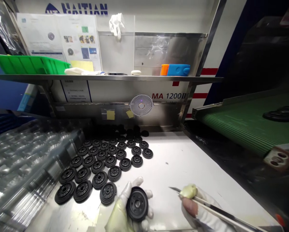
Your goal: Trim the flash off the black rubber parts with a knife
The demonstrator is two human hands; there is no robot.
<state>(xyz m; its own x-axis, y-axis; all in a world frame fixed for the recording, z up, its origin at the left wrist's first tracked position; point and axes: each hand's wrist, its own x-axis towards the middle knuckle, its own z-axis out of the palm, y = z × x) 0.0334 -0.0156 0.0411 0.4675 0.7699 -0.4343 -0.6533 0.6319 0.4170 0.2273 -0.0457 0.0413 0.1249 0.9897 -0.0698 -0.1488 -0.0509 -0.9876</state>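
Observation:
My left hand, in a white and yellowish glove, is closed around a black round ribbed disc. The disc is tilted so that its hollow face with a centre hole shows toward me. My right hand, gloved with a bare thumb tip, grips a slim craft knife. Its pointed blade faces left toward the disc, apart from it. Left of my left hand, several like black discs lie in loose rows on the white worktop.
Stacked clear plastic trays flank the worktop on the left. At right runs a green conveyor belt carrying black discs. A metal shelf crosses above, holding a green bin; a small fan hangs below.

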